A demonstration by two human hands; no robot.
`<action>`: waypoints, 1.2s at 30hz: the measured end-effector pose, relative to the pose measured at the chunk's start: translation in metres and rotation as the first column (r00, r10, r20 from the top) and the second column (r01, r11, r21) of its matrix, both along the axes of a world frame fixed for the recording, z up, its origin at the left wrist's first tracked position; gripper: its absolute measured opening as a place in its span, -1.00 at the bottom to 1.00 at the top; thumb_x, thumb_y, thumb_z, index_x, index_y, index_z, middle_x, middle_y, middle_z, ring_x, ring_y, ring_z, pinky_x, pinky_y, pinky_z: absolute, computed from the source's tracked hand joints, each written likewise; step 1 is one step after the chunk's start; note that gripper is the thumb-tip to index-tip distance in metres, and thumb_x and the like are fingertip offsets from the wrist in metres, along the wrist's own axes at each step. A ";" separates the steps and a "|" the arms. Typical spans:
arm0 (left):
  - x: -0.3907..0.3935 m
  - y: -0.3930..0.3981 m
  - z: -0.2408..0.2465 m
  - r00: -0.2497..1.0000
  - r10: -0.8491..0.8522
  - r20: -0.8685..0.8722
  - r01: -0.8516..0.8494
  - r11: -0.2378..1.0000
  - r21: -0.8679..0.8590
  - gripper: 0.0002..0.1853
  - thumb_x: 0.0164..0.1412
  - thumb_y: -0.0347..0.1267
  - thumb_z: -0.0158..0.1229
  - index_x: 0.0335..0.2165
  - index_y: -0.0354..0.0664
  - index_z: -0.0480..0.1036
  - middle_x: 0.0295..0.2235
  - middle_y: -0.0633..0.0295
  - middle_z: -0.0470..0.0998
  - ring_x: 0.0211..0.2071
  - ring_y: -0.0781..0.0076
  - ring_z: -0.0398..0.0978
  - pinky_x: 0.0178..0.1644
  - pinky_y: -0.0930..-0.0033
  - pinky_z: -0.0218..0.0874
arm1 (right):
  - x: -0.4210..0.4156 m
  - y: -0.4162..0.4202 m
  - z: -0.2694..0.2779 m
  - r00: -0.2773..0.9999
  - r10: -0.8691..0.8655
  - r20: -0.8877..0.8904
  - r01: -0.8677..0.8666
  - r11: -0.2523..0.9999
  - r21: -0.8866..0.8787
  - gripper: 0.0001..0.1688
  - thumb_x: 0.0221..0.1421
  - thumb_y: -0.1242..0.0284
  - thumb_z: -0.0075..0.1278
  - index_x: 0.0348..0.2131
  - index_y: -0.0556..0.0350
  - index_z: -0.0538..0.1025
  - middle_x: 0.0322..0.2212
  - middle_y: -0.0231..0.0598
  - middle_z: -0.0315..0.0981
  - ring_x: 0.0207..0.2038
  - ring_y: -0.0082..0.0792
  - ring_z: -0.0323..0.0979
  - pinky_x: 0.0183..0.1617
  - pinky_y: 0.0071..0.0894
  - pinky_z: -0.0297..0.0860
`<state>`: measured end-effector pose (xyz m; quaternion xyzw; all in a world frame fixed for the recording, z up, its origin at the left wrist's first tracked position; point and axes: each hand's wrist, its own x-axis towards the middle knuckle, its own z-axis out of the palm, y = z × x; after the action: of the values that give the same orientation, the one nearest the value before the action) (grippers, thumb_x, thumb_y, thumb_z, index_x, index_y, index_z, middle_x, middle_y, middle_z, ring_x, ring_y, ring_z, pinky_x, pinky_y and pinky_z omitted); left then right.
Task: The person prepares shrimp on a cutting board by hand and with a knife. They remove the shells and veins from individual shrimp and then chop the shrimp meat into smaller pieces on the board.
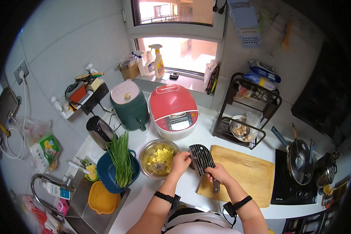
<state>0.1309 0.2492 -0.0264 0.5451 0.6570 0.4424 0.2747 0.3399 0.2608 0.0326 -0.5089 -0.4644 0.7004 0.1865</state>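
My right hand [218, 173] grips a black-and-white-striped kitchen cleaver [201, 159] where the blade meets the dark handle. The cleaver is held over the left edge of a wooden cutting board [245, 178]. My left hand [180, 163] is at the right rim of a stainless steel bowl [144, 161], its fingertips close to the blade's left edge; whether they hold anything is unclear. Scrambled egg [163, 156] lies in the bowl beside greyish-brown chopped bits [158, 167]. A small dark object behind the blade is mostly hidden.
Garlic chives [120, 163] lie across a blue basin [103, 169] by the sink, above a yellow basket [103, 199]. A red rice cooker [173, 102] and green air fryer [130, 112] stand behind. A black rack [239, 108] and a cooktop [283, 175] with a pan [300, 163] are right.
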 end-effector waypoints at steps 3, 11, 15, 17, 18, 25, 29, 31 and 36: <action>0.018 0.001 0.040 0.998 -0.055 0.004 0.052 0.969 0.243 -0.81 -0.09 -0.47 0.20 -0.38 -0.20 0.50 -0.39 0.14 0.45 -0.41 0.16 0.46 -0.28 0.28 0.32 | 0.002 -0.004 -0.002 0.998 -0.046 -0.031 0.046 0.999 -0.001 -0.86 -0.01 0.50 -0.03 -0.56 0.17 0.36 -0.72 -0.33 0.31 -0.74 -0.51 0.27 -0.67 -0.49 0.28; -0.052 -0.031 -0.002 0.799 0.158 -0.580 -0.193 0.981 0.000 -0.84 -0.13 -0.42 0.20 -0.44 -0.19 0.52 -0.38 0.08 0.49 -0.30 0.05 0.45 -0.23 0.18 0.30 | -0.028 -0.005 -0.005 0.999 0.010 -0.045 -0.008 0.999 0.042 -0.84 -0.01 0.47 -0.02 -0.53 0.19 0.35 -0.72 -0.34 0.32 -0.74 -0.53 0.26 -0.67 -0.48 0.29; -0.046 -0.031 0.008 0.842 0.112 -0.527 -0.178 0.981 -0.076 -0.77 -0.13 -0.36 0.21 -0.38 -0.17 0.53 -0.33 0.05 0.50 -0.26 0.05 0.46 -0.18 0.12 0.28 | -0.001 0.005 -0.009 0.987 -0.160 0.000 0.160 0.987 0.025 -0.86 -0.04 0.50 -0.03 -0.56 0.22 0.36 -0.72 -0.31 0.31 -0.74 -0.49 0.26 -0.69 -0.45 0.29; -0.024 -0.012 0.015 0.917 -0.065 -0.394 0.013 0.991 -0.134 -0.73 -0.14 -0.34 0.25 -0.35 -0.11 0.54 -0.31 0.06 0.52 -0.24 0.07 0.46 -0.14 0.15 0.29 | 0.028 0.011 -0.021 0.965 -0.259 0.032 0.258 0.966 0.022 -0.86 -0.05 0.52 -0.04 -0.59 0.23 0.37 -0.73 -0.30 0.31 -0.75 -0.48 0.27 -0.70 -0.44 0.29; -0.015 0.001 0.007 0.925 -0.146 -0.350 0.110 0.987 -0.121 -0.72 -0.15 -0.33 0.26 -0.34 -0.10 0.54 -0.30 0.06 0.52 -0.23 0.08 0.46 -0.13 0.15 0.29 | 0.042 0.012 -0.028 0.955 -0.294 0.029 0.293 0.955 0.038 -0.85 -0.06 0.52 -0.04 -0.61 0.23 0.37 -0.73 -0.29 0.31 -0.76 -0.48 0.26 -0.70 -0.44 0.28; 0.037 0.064 -0.023 0.759 -0.411 -0.505 0.194 0.883 -0.428 -0.57 -0.20 -0.35 0.31 -0.22 -0.11 0.51 -0.30 -0.02 0.52 -0.19 0.07 0.46 -0.07 0.17 0.30 | 0.103 -0.018 -0.041 0.937 -0.313 0.156 0.319 0.948 -0.016 -0.86 -0.07 0.54 -0.03 -0.61 0.25 0.39 -0.75 -0.27 0.32 -0.77 -0.45 0.27 -0.71 -0.43 0.27; 0.059 0.063 -0.013 0.636 -0.615 -0.467 0.422 0.783 -0.457 -0.51 -0.20 -0.35 0.32 -0.17 0.04 0.46 -0.16 0.02 0.42 -0.13 0.04 0.41 -0.04 0.15 0.28 | 0.114 -0.033 -0.056 0.915 -0.364 0.175 0.376 0.926 -0.041 -0.86 -0.05 0.54 -0.03 -0.59 0.26 0.41 -0.73 -0.27 0.33 -0.76 -0.44 0.27 -0.69 -0.45 0.27; 0.056 0.063 -0.024 0.670 -0.581 -0.462 0.409 0.808 -0.424 -0.53 -0.22 -0.36 0.33 -0.20 0.13 0.48 -0.13 0.08 0.37 -0.13 0.04 0.40 -0.06 0.16 0.29 | 0.108 -0.036 -0.055 0.920 -0.354 0.170 0.366 0.929 -0.046 -0.86 -0.04 0.54 -0.03 -0.59 0.26 0.40 -0.73 -0.27 0.34 -0.76 -0.44 0.28 -0.69 -0.45 0.27; 0.069 0.061 -0.024 0.632 -0.551 -0.546 0.359 0.831 -0.424 -0.61 -0.19 -0.39 0.28 -0.25 0.07 0.49 -0.18 0.11 0.41 -0.17 0.04 0.42 -0.10 0.16 0.31 | 0.108 -0.035 -0.067 0.925 -0.327 0.192 0.339 0.940 -0.035 -0.87 -0.04 0.53 -0.03 -0.59 0.21 0.39 -0.73 -0.28 0.34 -0.75 -0.45 0.28 -0.68 -0.43 0.27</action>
<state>0.1998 0.3097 -0.0503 0.7685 0.6038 0.0453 0.2067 0.4478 0.2261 -0.0345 -0.6487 -0.3627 0.6238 0.2418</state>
